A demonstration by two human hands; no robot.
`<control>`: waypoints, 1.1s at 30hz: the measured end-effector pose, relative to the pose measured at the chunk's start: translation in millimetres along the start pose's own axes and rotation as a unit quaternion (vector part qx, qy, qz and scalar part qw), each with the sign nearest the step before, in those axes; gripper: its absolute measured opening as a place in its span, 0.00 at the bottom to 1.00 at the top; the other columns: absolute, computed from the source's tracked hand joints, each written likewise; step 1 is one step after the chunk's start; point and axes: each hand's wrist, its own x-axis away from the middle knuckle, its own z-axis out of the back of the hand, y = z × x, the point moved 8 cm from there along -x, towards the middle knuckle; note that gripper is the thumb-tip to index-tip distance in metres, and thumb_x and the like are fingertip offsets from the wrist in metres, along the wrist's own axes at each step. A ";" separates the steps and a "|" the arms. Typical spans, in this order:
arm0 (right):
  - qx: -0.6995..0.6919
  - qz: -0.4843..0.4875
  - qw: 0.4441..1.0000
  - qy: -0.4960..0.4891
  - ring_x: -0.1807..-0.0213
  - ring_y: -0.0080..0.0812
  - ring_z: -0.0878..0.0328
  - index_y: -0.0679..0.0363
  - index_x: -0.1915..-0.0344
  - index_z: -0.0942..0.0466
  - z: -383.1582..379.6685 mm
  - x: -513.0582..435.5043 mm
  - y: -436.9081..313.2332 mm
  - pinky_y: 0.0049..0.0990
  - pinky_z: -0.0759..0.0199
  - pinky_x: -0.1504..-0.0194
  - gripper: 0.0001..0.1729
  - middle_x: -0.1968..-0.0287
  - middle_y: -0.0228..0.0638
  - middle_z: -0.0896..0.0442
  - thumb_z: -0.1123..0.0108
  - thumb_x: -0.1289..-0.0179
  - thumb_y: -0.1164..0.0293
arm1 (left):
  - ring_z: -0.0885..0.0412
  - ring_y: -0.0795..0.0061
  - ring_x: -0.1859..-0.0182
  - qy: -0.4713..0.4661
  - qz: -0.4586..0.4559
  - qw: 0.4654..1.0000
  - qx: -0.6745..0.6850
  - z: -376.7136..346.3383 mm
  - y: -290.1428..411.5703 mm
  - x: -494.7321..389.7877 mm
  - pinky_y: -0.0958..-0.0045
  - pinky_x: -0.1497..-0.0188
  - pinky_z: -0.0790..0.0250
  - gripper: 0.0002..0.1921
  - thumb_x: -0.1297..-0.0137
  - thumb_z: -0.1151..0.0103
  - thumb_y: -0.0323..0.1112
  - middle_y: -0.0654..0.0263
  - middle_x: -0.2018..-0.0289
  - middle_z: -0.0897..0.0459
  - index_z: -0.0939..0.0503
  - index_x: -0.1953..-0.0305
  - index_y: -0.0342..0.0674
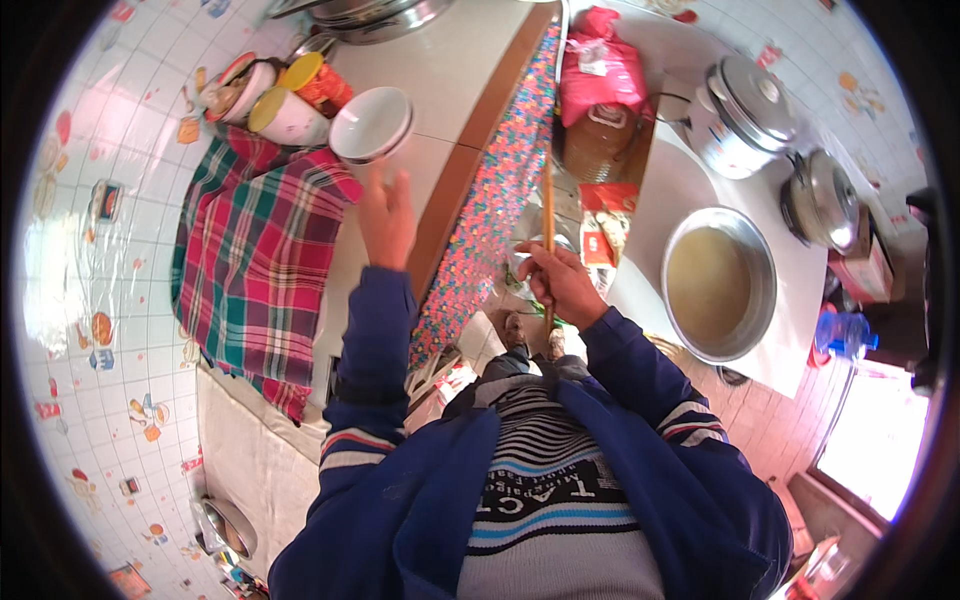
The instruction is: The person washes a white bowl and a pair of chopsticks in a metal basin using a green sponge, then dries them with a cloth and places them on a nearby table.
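My left hand reaches over the counter, its fingertips at the near rim of a white bowl; whether they touch is unclear. Another rim shows under that bowl, so it seems stacked. My right hand is closed around a long, thin wooden stick, held above the gap between the two surfaces. A plaid cloth lies left of my left hand. Behind it, beside the bowl, lean a yellow-lidded red canister and a pale canister. To my right a metal basin holds cloudy, yellowish liquid.
A lidded electric cooker and a lidded metal pot stand on the right surface. A pink bag sits above a large brown container in the middle. The counter's brown edge runs beside my left arm, with patterned covering below.
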 end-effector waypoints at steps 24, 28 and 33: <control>-0.017 0.060 0.991 0.116 0.79 0.23 0.25 0.58 0.51 0.24 105.8 313.7 99.4 0.25 0.30 0.78 0.22 0.76 0.29 0.22 0.50 0.25 0.50 | 0.25 0.79 0.60 -0.510 0.033 0.783 0.355 -259.4 117.6 387.7 0.77 0.58 0.31 0.19 0.25 0.48 0.42 0.66 0.62 0.22 0.22 0.47 0.29; 0.004 0.157 0.972 0.173 0.79 0.22 0.26 0.60 0.52 0.23 164.4 431.6 123.3 0.25 0.30 0.78 0.25 0.77 0.28 0.24 0.50 0.25 0.49 | 0.25 0.84 0.68 -0.635 0.010 0.713 0.298 -313.6 164.4 525.4 0.82 0.68 0.31 0.12 0.27 0.44 0.38 0.71 0.69 0.21 0.20 0.53 0.36; -0.034 0.284 0.881 0.376 0.74 0.18 0.28 0.60 0.50 0.23 252.1 637.5 177.9 0.22 0.31 0.73 0.21 0.72 0.26 0.24 0.48 0.24 0.53 | 0.24 0.84 0.71 -0.673 0.064 0.673 0.301 -375.9 206.3 724.4 0.82 0.73 0.28 0.07 0.28 0.42 0.38 0.72 0.69 0.20 0.20 0.58 0.42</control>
